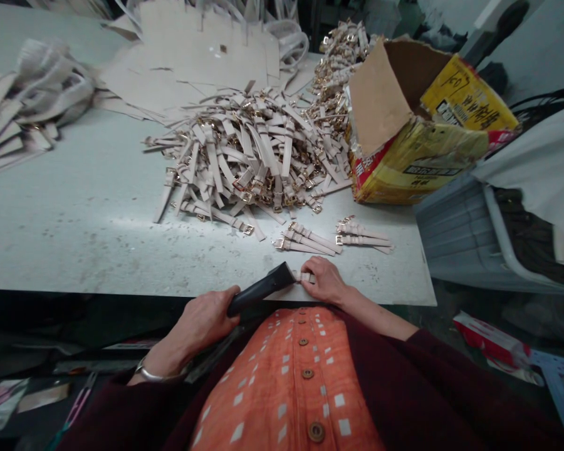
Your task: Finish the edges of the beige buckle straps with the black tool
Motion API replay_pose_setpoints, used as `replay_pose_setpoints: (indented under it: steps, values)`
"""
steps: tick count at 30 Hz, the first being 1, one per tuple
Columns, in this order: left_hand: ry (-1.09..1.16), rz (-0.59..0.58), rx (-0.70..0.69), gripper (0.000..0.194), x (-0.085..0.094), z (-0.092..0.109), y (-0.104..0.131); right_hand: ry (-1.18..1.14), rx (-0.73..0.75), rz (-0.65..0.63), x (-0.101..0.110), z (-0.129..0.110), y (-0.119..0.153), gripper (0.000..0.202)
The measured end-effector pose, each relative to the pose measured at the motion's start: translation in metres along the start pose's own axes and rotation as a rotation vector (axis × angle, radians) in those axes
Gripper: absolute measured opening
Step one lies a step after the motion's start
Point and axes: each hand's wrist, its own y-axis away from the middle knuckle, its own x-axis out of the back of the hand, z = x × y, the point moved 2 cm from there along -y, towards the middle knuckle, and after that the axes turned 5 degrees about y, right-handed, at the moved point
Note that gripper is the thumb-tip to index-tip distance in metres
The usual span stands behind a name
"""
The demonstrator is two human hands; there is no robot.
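My left hand (210, 318) is wrapped round a black, thick-bodied hand-held tool (262, 289), whose wide end points right and slightly up. Its exact kind does not show. At the table's front edge, my right hand (325, 280) pinches a short pale buckle strap (305, 276), its end meeting the tool's tip. Just beyond my right hand lie a small group of buckle straps (308, 238) and a second group (364, 237), their gold buckles to the left. Farther back rises a big heap of similar straps (258, 147).
A torn yellow cardboard box (432, 163) stands at the table's right end, beside a grey plastic bin (460, 225). More straps (341, 69) are piled behind. Large pale panels (192, 50) lie at the back, and pale strips and bundled material (51, 81) at the left.
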Motion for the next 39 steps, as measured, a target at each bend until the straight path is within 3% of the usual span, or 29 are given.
replay_pose_setpoints:
  steps: [6,13,18,23,28,33,39]
  values:
    - [0.044,-0.008,0.057,0.033,0.002,-0.007,0.010,0.073,-0.090,-0.212,0.009,-0.012,-0.020,0.016]
    - [0.052,-0.008,0.100,0.039,0.005,-0.011,0.026,-0.124,0.118,-0.276,0.005,-0.026,-0.029,0.033]
    - [0.023,-0.024,0.079,0.038,0.006,-0.012,0.028,-0.024,0.177,-0.299,0.005,-0.026,-0.024,0.035]
    - [-0.015,-0.033,0.000,0.031,0.002,-0.005,0.012,0.070,0.164,-0.221,0.001,-0.021,-0.015,0.036]
    - [0.001,-0.059,-0.048,0.031,0.002,0.002,-0.002,-0.058,0.207,-0.091,-0.002,-0.014,-0.007,0.039]
    - [-0.001,-0.073,-0.059,0.029,0.007,0.008,-0.006,-0.147,0.074,0.106,-0.005,-0.002,0.006,0.024]
    - [-0.047,-0.082,-0.058,0.029,0.011,0.010,-0.006,-0.080,0.027,0.127,-0.007,-0.003,0.013,0.009]
